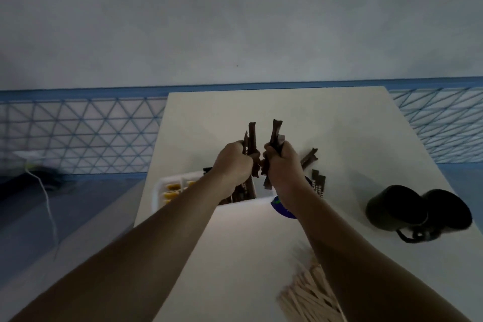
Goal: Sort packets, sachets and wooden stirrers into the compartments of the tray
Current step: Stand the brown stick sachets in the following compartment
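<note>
While both our fists sit side by side above the white tray (157, 191), we list:

- Left hand (235, 162): fingers curled tight round a bundle of dark sachets (252, 136), ends pointing up.
- Right hand (283, 165): fingers likewise clamped on a second dark bundle (276, 133).
- Tray: yellow packets (171, 191) in its left compartments.
- Table (339, 117): loose dark sachets (319, 183) just right of our right hand.
- Wooden stirrers (308, 295): heaped near the front edge, beside our right forearm.
- Two black cups (397, 206): together at the right.
</note>
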A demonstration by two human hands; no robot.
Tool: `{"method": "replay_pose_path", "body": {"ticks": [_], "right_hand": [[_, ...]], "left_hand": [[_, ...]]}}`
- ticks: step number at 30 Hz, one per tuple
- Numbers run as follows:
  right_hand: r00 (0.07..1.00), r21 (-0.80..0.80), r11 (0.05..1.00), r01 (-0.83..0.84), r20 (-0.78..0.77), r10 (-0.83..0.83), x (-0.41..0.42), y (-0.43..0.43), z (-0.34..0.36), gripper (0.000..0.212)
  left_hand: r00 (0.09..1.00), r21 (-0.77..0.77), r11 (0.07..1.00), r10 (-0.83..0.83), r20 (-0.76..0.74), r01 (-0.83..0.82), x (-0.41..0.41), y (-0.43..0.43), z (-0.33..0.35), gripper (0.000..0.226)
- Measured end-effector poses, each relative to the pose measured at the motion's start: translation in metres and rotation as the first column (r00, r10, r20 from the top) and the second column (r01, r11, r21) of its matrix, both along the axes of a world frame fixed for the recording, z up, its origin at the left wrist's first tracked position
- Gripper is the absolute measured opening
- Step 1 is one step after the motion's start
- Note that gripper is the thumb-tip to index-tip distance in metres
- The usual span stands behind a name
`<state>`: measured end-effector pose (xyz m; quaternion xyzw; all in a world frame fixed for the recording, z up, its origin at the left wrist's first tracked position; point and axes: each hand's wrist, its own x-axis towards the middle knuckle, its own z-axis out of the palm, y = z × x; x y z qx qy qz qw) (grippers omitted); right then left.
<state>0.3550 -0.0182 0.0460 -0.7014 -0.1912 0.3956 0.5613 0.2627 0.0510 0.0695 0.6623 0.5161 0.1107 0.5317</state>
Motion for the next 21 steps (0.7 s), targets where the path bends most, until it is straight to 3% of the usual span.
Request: {"method": "replay_pose_path", "body": {"ticks": [6,11,21], "right_hand": [[0.994,0.089,0.996,0.011,-0.109,-0.001,-0.026,0.008,-0.008,0.019],[0.996,0.054,0.999,0.002,-0.088,0.002,-0.034,0.009,-0.019,0.021],[0.997,-0.031,0.998,-0.063,0.049,0.065,-0.039,0.006,-0.033,0.032]], "left_hand": [[0.989,0.026,0.990,0.140,0.038,-0.141,-0.031,-0.001,-0.013,0.012],[0.983,0.100,0.978,0.180,0.046,-0.184,-0.040,-0.012,-0.022,0.014],[0.993,0.260,0.959,0.118,-0.006,-0.113,-0.038,-0.015,-0.030,0.018]]}}
